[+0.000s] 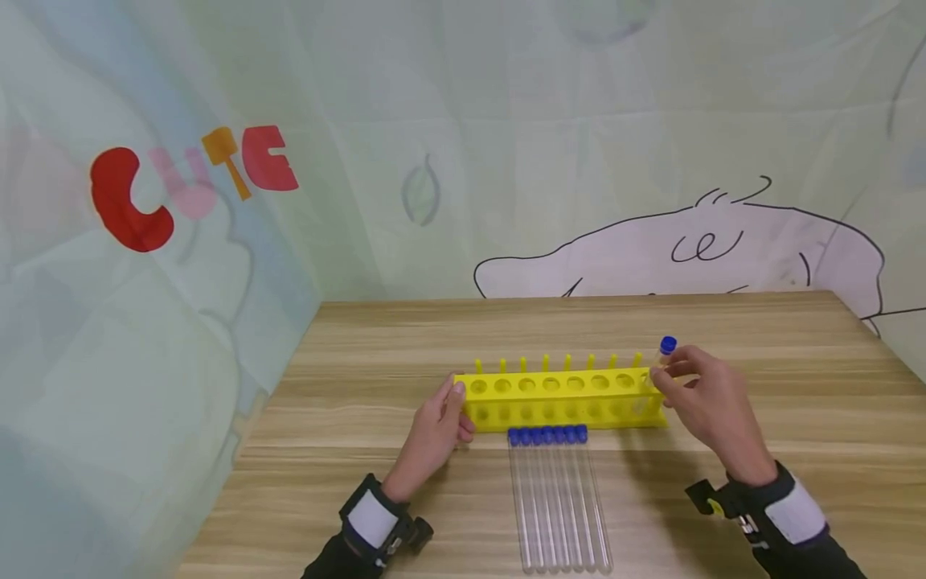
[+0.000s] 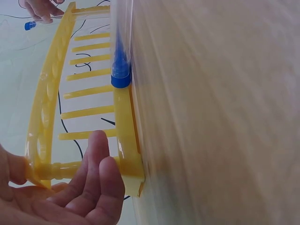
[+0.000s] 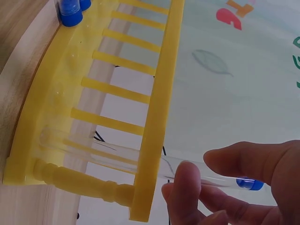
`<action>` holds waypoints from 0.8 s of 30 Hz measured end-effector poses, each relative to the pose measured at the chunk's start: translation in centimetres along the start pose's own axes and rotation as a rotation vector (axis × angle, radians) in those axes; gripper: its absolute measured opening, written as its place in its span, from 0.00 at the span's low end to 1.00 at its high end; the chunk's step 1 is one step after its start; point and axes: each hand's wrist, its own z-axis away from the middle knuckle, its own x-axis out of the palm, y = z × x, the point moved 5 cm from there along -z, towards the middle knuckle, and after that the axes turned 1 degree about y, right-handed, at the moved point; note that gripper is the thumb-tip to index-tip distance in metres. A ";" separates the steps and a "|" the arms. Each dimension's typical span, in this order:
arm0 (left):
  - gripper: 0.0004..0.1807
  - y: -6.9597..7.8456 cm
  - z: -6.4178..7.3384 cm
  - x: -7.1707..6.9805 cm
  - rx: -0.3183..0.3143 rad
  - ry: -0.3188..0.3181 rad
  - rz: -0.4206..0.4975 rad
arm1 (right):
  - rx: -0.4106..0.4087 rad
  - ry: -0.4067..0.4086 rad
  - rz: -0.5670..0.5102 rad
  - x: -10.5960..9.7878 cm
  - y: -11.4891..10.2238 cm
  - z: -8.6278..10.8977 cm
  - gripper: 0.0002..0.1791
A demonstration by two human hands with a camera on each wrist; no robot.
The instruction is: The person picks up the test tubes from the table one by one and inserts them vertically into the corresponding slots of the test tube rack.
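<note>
In the head view, the yellow rack [image 1: 553, 396] is seen standing on the wooden table [image 1: 325, 450], its left end gripped by the left hand [image 1: 432, 428]; at its right end, a clear tube [image 1: 661, 356] with a blue cap [image 1: 669, 343] is pinched by the right hand [image 1: 714, 406], while a row of capped tubes [image 1: 560, 503] is laid out in front. In the left wrist view, the left hand's fingers are seen partly bent about the rack's end post [image 2: 66, 170]; the rack is judged light and stiff, best steadied by that end. In the right wrist view, the tube is held between thumb and fingers below its cap, its body passed through the top plate [image 3: 158, 112] towards the lower plate [image 3: 40, 110]. It is judged light, rigid, slippery and possibly fragile, so best pinched gently near the cap.
</note>
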 end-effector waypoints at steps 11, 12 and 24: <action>0.35 0.1 0.1 0.0 0.000 0.004 -0.008 | 0.030 -0.039 0.027 0.1 0.0 0.0 0.22; 0.35 0.1 0.1 0.0 0.001 0.005 -0.010 | 0.030 -0.047 0.028 0.1 0.0 0.0 0.23; 0.35 0.1 0.1 0.0 0.003 0.006 -0.025 | 0.082 -0.088 0.088 -0.6 -0.1 0.1 0.41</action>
